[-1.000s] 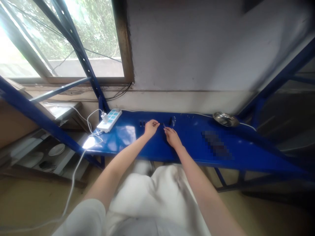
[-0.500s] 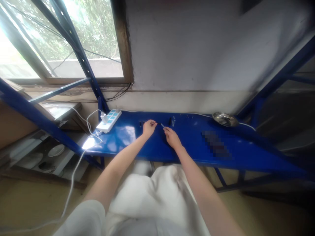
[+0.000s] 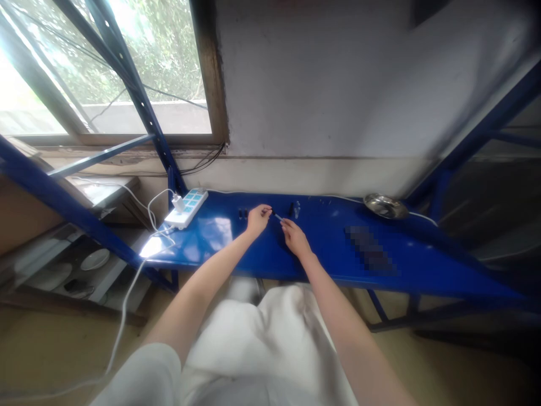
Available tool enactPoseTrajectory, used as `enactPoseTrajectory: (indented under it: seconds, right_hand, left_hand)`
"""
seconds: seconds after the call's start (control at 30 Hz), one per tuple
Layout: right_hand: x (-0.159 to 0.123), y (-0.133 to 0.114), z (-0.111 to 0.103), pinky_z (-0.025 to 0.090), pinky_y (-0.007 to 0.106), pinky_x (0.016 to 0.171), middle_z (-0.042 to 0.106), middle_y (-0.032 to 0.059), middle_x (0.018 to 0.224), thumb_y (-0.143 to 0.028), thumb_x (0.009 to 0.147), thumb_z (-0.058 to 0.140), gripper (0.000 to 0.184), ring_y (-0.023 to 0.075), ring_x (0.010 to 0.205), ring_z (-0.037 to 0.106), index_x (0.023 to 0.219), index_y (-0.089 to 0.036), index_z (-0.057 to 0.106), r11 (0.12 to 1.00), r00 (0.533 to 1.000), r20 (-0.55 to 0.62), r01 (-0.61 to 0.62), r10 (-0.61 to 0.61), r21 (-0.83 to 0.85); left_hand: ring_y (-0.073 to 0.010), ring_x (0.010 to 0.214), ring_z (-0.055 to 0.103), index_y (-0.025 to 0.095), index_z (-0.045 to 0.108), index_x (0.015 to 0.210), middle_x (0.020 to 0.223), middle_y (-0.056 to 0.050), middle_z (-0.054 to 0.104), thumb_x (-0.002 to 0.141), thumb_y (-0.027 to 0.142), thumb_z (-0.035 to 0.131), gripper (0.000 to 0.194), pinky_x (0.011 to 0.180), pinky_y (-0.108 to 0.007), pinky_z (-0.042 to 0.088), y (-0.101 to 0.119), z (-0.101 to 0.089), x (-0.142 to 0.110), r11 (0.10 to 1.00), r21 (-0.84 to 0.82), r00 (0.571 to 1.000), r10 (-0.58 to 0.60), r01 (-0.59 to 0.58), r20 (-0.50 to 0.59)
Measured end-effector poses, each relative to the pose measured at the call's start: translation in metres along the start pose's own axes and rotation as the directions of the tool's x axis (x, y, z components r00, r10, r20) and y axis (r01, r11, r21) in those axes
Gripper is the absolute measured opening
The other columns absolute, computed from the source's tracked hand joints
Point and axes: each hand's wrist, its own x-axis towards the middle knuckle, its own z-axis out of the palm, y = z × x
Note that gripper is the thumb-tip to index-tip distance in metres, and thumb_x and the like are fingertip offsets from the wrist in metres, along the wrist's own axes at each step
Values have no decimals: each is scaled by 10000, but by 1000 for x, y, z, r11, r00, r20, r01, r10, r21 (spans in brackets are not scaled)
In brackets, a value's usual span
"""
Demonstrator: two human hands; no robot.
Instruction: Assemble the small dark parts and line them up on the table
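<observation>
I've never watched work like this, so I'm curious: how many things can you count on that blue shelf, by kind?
Power strip: 1
Steel dish: 1
Small black pieces: 2
Dark upright piece: 1
Small clear piece: 1
Slim stick: 1
Total: 7, not counting one blurred patch

Utility room or small workshop, plain and makeshift. Evidence: slotted blue steel racking (image 3: 127,79); blue worktop (image 3: 329,251) on that frame; power strip (image 3: 186,208) with white cables (image 3: 127,299); steel dish (image 3: 385,206); scuffed plaster wall (image 3: 321,84); worn wooden window frame (image 3: 210,73).
</observation>
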Motion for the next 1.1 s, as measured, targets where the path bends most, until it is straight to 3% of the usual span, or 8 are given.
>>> enactPoseTrajectory:
  seconds: [0.33, 0.57, 0.7, 0.93, 1.03, 1.1]
  right_hand:
    - [-2, -2, -5, 368, 383, 1010, 472, 66, 1318, -346, 926, 179, 491, 184, 1209, 432, 1240, -192, 523, 1000, 1000, -23, -5, 5, 10]
    - [-2, -4, -6, 342, 362, 1030, 467, 66, 1326, -364, 926, 165, 514, 173, 1225, 414, 1237, -170, 525, 1000, 999, -38, -4, 5, 24]
    - [-3, -6, -8, 340, 378, 1034, 442, 59, 1348, -356, 925, 170, 507, 183, 1250, 387, 1243, -175, 521, 999, 1000, -18, -25, 25, 38]
    - [-4, -3, -5, 386, 334, 1000, 442, 88, 1340, -374, 928, 200, 497, 177, 1224, 418, 1228, -152, 528, 996, 997, -70, 15, -8, 91]
    - [-3, -1, -2, 421, 361, 963, 411, 121, 1354, -396, 922, 226, 495, 201, 1179, 466, 1190, -147, 559, 992, 992, -126, 42, -28, 117]
    - [-3, 1, 1, 443, 380, 937, 423, 140, 1335, -406, 918, 244, 491, 216, 1130, 505, 1143, -145, 593, 990, 987, -155, 59, -39, 130]
  left_hand:
    - [-70, 552, 583, 131, 596, 889, 804, -45, 656, 805, 154, 498, 131, 613, -212, 494, 1, 0, 12, 992, -90, 996, -89, 88, -6]
    - [-92, 594, 590, 131, 616, 847, 739, -45, 646, 766, 206, 567, 121, 625, -233, 492, -3, -4, 14, 994, -94, 992, -36, 48, 123]
    - [-105, 624, 588, 133, 637, 808, 732, -45, 651, 710, 224, 632, 134, 654, -246, 484, -5, -3, 12, 1000, -2, 969, 28, -28, 246]
    - [-129, 677, 590, 140, 653, 792, 753, -52, 661, 704, 216, 635, 117, 687, -258, 475, 11, -5, 16, 981, 168, 959, 43, -93, 279]
    - [-149, 725, 593, 158, 663, 818, 778, -48, 665, 730, 214, 612, 116, 720, -271, 459, 23, -16, 31, 923, 333, 952, 91, -191, 293]
    - [-167, 800, 586, 176, 666, 854, 857, -49, 664, 751, 227, 589, 138, 777, -294, 435, 31, -26, 44, 839, 473, 943, 128, -268, 306]
